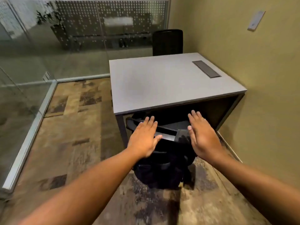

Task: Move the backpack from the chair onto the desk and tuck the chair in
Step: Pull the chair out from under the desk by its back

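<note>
Both hands reach out flat with fingers spread, holding nothing: the left hand (pixel 145 137) and right hand (pixel 200 137) flank the top of the black fabric backpack (pixel 162 169), which sits on the black office chair (pixel 172 125) drawn partly out from the grey rectangular surface (pixel 162 83). Judging by this, the hands are set to clasp its sides, and the bare top leaves room to land it.

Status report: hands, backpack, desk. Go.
Both hands, left and right, open over the chair. No backpack identifiable. Desk top bare; nothing blocking.
</note>
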`<action>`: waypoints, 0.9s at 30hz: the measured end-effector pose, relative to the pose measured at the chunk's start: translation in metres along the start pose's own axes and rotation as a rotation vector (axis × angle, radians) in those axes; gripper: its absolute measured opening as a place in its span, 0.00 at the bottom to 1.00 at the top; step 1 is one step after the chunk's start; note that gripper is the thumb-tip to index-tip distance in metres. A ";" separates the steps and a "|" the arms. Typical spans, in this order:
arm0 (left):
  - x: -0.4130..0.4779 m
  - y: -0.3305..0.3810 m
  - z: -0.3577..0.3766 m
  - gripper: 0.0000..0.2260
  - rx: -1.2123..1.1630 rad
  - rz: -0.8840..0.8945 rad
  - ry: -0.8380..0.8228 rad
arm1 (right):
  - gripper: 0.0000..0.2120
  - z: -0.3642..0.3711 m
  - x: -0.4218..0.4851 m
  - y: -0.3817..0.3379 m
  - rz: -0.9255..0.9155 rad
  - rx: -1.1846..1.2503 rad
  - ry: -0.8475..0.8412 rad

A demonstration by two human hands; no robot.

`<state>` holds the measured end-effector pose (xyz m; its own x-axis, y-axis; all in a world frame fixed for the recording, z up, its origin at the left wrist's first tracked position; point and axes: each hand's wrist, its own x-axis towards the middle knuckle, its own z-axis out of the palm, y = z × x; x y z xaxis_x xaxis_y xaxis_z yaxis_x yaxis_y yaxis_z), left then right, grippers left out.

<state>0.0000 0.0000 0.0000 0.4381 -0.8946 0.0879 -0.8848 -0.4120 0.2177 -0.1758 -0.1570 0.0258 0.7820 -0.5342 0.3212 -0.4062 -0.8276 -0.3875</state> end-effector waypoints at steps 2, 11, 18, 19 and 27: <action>-0.006 -0.004 0.013 0.28 -0.042 -0.039 -0.075 | 0.26 0.016 -0.012 0.003 0.012 -0.017 -0.086; -0.012 0.007 0.033 0.28 -0.035 -0.105 -0.007 | 0.26 0.050 -0.042 0.016 0.052 -0.191 -0.226; -0.022 0.012 0.032 0.26 -0.033 -0.077 0.020 | 0.22 0.047 -0.045 0.016 0.115 -0.149 -0.151; -0.023 0.013 0.033 0.26 -0.045 -0.072 0.017 | 0.21 0.047 -0.046 0.017 0.120 -0.150 -0.150; -0.033 0.020 0.034 0.23 -0.046 -0.034 0.066 | 0.19 0.042 -0.045 0.021 0.131 -0.242 -0.139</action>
<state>-0.0376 0.0154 -0.0317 0.4785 -0.8663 0.1434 -0.8618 -0.4321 0.2657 -0.1998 -0.1429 -0.0334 0.7660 -0.6240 0.1546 -0.5954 -0.7793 -0.1955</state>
